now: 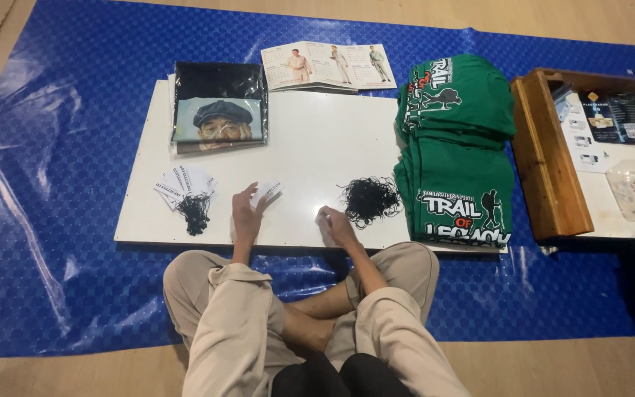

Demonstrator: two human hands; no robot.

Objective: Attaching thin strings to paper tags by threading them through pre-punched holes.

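Observation:
I sit cross-legged before a white board (310,140) on the floor. My left hand (245,213) rests on the board, fingers touching a small pile of white paper tags (267,191). My right hand (336,224) lies near the board's front edge, fingers curled, just left of a tangle of black strings (370,199); whether it pinches a string I cannot tell. A fan of white tags with black strings attached (187,190) lies to the left.
Stacks of folded green printed shirts (456,151) sit on the board's right. A bagged dark shirt with a printed picture (218,106) and a folded calendar leaflet (328,66) lie at the back. A wooden tray (545,154) with packets stands right, on blue tarp (60,220).

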